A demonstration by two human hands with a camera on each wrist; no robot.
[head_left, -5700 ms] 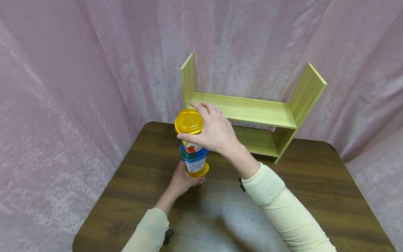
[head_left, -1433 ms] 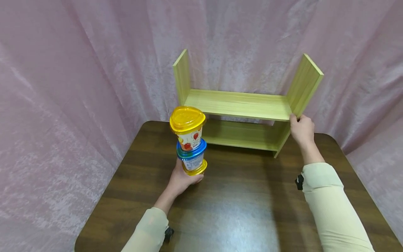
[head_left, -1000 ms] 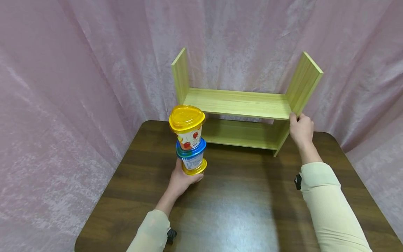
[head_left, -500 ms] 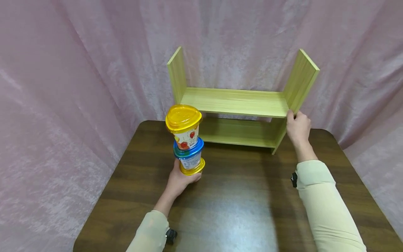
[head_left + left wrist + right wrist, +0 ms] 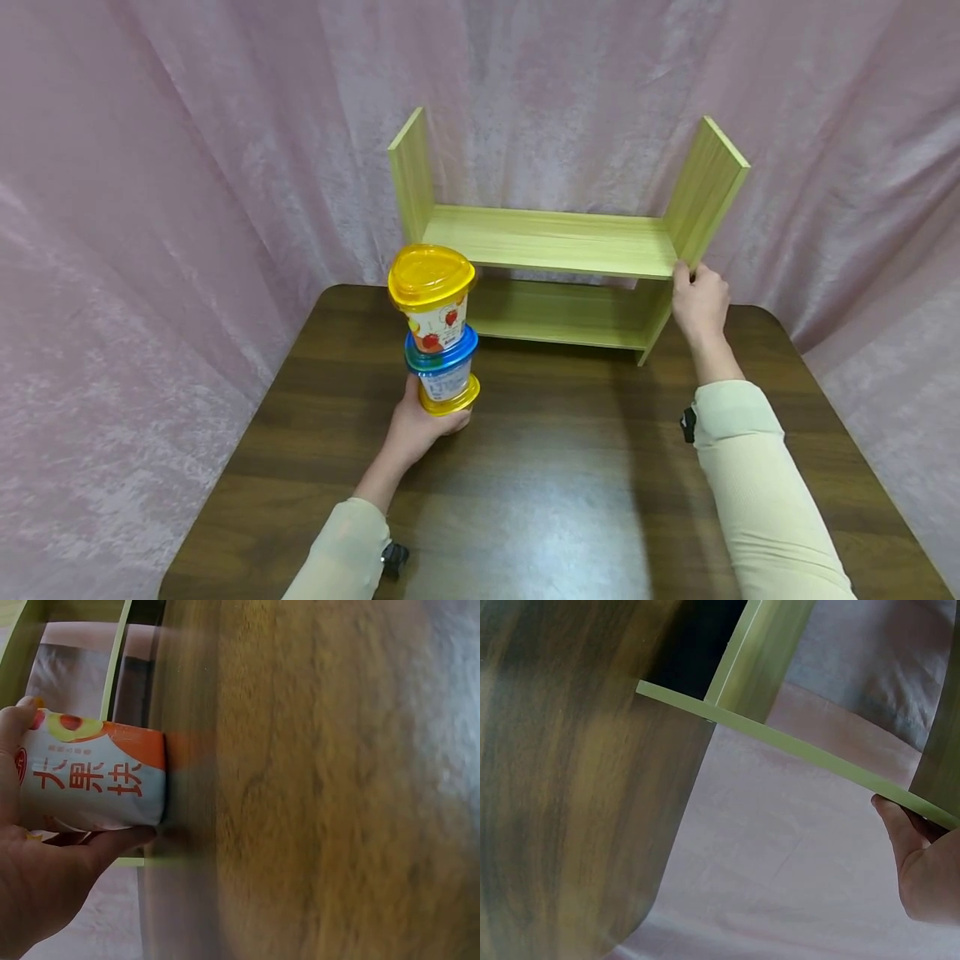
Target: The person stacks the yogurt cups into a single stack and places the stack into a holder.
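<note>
The stack of cups [image 5: 437,333] stands on the tabletop [image 5: 570,475] just left of the green shelf [image 5: 555,242]; it looks light, slick & wobbly, so hold it low. Left hand [image 5: 412,427] fingers wrap the bottom cup; right hand [image 5: 697,302] fingers pinch the shelf's right side board.

Dark wood worktop [image 5: 570,467] w/ rounded corners. Green shelf [image 5: 558,242] stands at the back edge, 2 boards btwn upright side panels. Stack of 3 cups [image 5: 438,333] sits at left-centre, just in front of the shelf.
</note>
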